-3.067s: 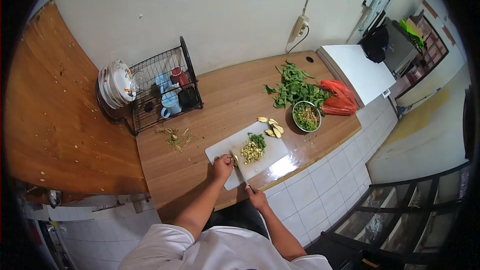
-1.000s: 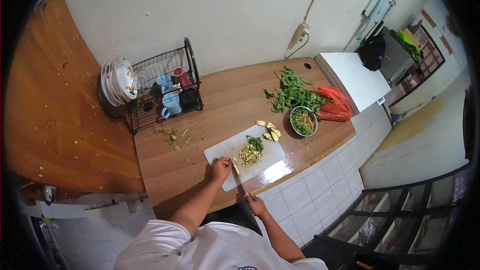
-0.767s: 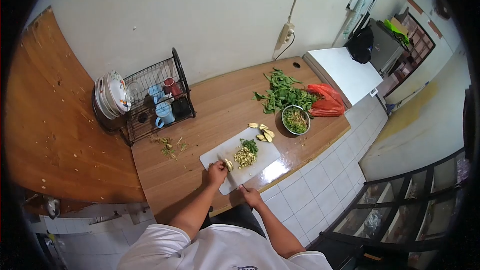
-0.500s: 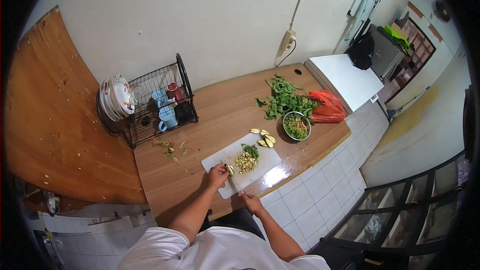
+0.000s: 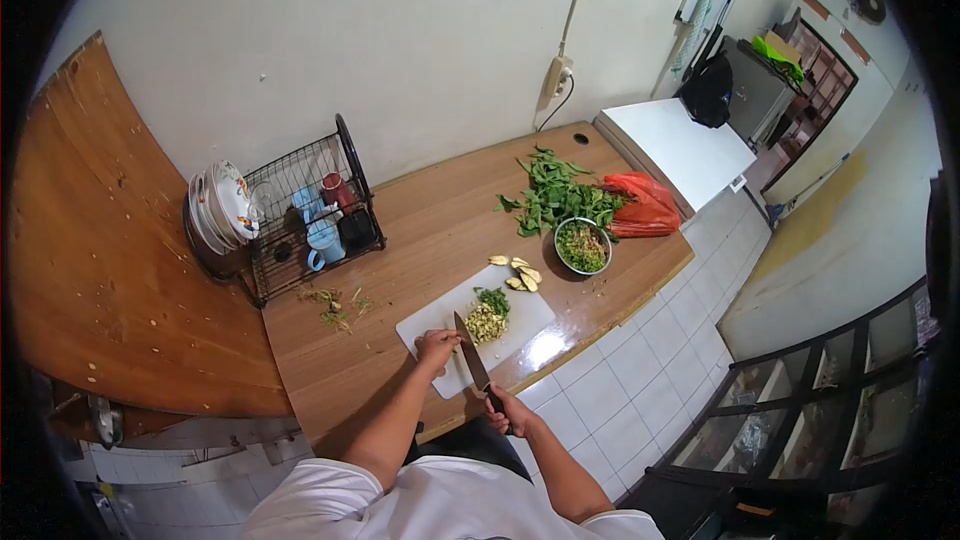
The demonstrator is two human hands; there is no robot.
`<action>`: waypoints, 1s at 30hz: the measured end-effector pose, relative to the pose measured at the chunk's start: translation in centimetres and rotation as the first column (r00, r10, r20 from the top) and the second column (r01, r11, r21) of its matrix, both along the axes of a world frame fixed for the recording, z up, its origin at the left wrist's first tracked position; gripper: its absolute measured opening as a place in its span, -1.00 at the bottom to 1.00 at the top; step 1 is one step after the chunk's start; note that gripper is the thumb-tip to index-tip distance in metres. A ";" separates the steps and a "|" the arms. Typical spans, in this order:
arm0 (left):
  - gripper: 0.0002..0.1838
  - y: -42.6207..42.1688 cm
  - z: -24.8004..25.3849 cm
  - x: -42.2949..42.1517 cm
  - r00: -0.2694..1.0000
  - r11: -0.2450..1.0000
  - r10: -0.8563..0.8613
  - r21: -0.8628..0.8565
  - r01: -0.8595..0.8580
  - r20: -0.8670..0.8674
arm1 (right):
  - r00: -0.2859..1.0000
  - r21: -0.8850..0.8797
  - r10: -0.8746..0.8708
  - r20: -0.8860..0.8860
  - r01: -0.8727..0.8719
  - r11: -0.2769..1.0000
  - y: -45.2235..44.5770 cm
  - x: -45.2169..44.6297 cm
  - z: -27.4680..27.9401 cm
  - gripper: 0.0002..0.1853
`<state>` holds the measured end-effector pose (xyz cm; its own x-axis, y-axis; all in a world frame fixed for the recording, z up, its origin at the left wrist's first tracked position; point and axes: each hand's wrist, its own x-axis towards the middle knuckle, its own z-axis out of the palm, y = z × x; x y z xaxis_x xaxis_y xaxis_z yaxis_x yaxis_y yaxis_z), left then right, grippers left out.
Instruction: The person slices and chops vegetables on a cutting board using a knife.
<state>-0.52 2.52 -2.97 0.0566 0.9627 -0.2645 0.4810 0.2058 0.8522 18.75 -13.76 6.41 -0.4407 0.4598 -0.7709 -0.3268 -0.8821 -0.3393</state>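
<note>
A white cutting board (image 5: 527, 333) lies on the wooden table. On it sit a heap of small diced pale eggplant (image 5: 486, 323) and some chopped green leaves (image 5: 492, 299). My left hand (image 5: 437, 350) is closed at the board's left part, its fingertips pinched on a piece of eggplant that they mostly hide. My right hand (image 5: 508, 412) grips the dark handle of a kitchen knife (image 5: 471, 355) at the board's near edge. The blade points away from me, its tip beside my left fingers. Long eggplant pieces (image 5: 523, 278) with dark skin lie at the board's far edge.
Beyond the board stand a metal bowl of chopped greens (image 5: 583, 246), leafy greens (image 5: 560, 195) and a red plastic bag (image 5: 643, 206). Plant scraps (image 5: 338, 308) lie at left, near a black dish rack (image 5: 312, 210) with plates and cups. The table's right edge borders the tiled floor.
The knife has swung up into plain view, its blade now lying flatter beside my left fingers. My right hand has shifted slightly right and turned. The whole view has moved a little.
</note>
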 end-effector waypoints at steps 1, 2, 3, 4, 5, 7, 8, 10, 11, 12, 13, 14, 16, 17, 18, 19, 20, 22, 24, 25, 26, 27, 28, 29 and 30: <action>-0.77 0.2 -0.2 -0.1 0.999 0.998 -0.011 -0.059 0.013 0.036 | 1.000 0.000 0.003 -0.021 -0.003 1.000 -0.2 0.1 0.0 -0.34; -0.80 0.3 -0.4 -0.2 0.997 0.993 -0.019 -0.118 0.027 0.073 | 0.999 0.000 0.007 -0.043 -0.007 1.000 -0.3 0.2 0.0 -0.34; -0.80 0.2 0.5 -0.2 0.997 0.993 -0.019 -0.116 0.028 0.073 | 0.999 0.001 0.007 -0.043 -0.007 1.000 -0.4 0.1 0.1 -0.34; -0.82 0.0 1.9 -0.2 0.981 0.978 0.060 -0.207 -0.020 0.186 | 0.999 -0.006 -0.006 -0.053 0.005 1.000 -0.5 0.1 0.3 -0.35; -0.83 -0.2 3.4 -0.3 0.946 0.952 0.148 -0.300 -0.058 0.287 | 0.998 -0.013 -0.017 -0.063 0.016 1.000 -0.5 0.0 0.4 -0.35; -0.82 0.2 2.4 -0.7 0.949 0.961 0.162 -0.262 -0.090 0.270 | 0.999 -0.006 -0.003 -0.053 0.003 1.000 -0.6 -0.1 0.1 -0.36; -0.81 0.4 1.7 -0.8 0.952 0.967 0.175 -0.223 -0.119 0.252 | 0.999 0.000 0.008 -0.042 -0.008 1.000 -0.6 -0.2 -0.1 -0.36; -0.78 0.2 0.9 -0.8 0.957 0.958 0.251 -0.181 -0.224 0.145 | 1.000 -0.005 0.021 -0.008 -0.021 1.000 -0.6 -0.4 -0.1 -0.36; -0.75 0.2 0.5 -0.8 0.943 0.938 0.329 -0.125 -0.322 0.040 | 0.999 -0.009 0.035 0.025 -0.035 0.999 -0.6 -0.5 -0.1 -0.37; -0.75 -0.1 1.3 -0.9 0.943 0.938 0.330 -0.125 -0.323 0.039 | 0.999 -0.009 0.036 0.025 -0.036 0.999 -0.6 -0.5 0.1 -0.37; -0.73 -0.7 2.8 -1.0 0.965 0.967 0.255 0.037 -0.253 -0.063 | 0.999 0.001 0.023 0.024 -0.023 1.000 -0.7 -0.5 0.5 -0.36; -0.71 -1.0 4.2 -1.2 0.965 0.969 0.192 0.188 -0.159 -0.176 | 1.000 0.009 0.011 0.024 -0.011 1.000 -0.7 -0.6 0.8 -0.36; -0.66 -0.9 4.9 -1.5 0.982 0.956 0.069 0.291 -0.015 -0.177 | 1.000 0.009 -0.012 0.015 0.012 1.000 -0.8 -0.3 0.9 -0.36; -0.61 -0.6 5.3 -1.7 0.981 0.911 -0.055 0.393 0.126 -0.189 | 0.999 0.013 -0.035 0.010 0.035 0.999 -0.9 -0.1 1.0 -0.36; -0.58 -0.1 5.9 -1.7 0.967 0.869 -0.178 0.432 0.240 -0.179 | 0.999 0.012 -0.033 0.010 0.033 0.999 -1.0 0.1 1.0 -0.36; -0.58 0.3 6.4 -1.7 0.968 0.870 -0.177 0.432 0.238 -0.179 | 0.998 0.019 -0.063 -0.031 0.064 0.998 -1.2 0.3 1.0 -0.36; -0.54 0.6 7.0 -1.8 0.907 0.818 -0.305 0.407 0.406 -0.291 | 0.993 0.024 -0.094 -0.071 0.096 0.995 -1.4 0.5 1.0 -0.35; -0.48 1.3 7.2 -1.6 0.780 0.716 -0.449 0.346 0.606 -0.435 | 0.992 0.021 -0.103 -0.067 0.105 0.994 -2.1 1.1 1.1 -0.37; -0.51 2.0 7.2 -1.8 0.733 0.714 -0.474 0.273 0.644 -0.488 | 0.991 0.018 -0.115 -0.065 0.117 0.993 -2.8 1.5 1.3 -0.38; -0.53 2.2 7.1 -2.0 0.680 0.710 -0.497 0.197 0.676 -0.539 | 0.992 0.001 -0.117 -0.044 0.117 0.993 -3.2 1.7 1.3 -0.38; -0.59 2.2 6.9 -2.1 0.696 0.720 -0.468 0.222 0.658 -0.545 | 0.993 -0.017 -0.118 -0.023 0.118 0.993 -3.6 1.9 1.3 -0.38; -0.59 2.1 7.2 -2.1 0.693 0.718 -0.472 0.219 0.661 -0.545 | 0.992 -0.020 -0.122 -0.025 0.121 0.992 -4.0 2.0 1.0 -0.38; -0.63 2.0 7.5 -2.3 0.700 0.734 -0.421 0.237 0.637 -0.576 | 0.991 -0.014 -0.130 -0.020 0.130 0.991 -4.6 2.1 0.7 -0.37; -0.66 1.9 7.7 -2.3 0.704 0.747 -0.369 0.257 0.613 -0.606 | 0.990 -0.007 -0.139 -0.015 0.139 0.990 -5.1 2.1 0.3 -0.37; -0.66 1.7 7.6 -2.4 0.702 0.747 -0.371 0.254 0.615 -0.608 | 0.990 -0.009 -0.141 -0.017 0.140 0.990 -5.5 2.1 0.2 -0.37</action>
<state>-2.87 4.20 4.63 0.5367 0.8437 0.0114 0.7704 -0.4955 0.4012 20.84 -19.26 6.61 -0.3858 0.5119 -0.7675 -0.4536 -0.8297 -0.3254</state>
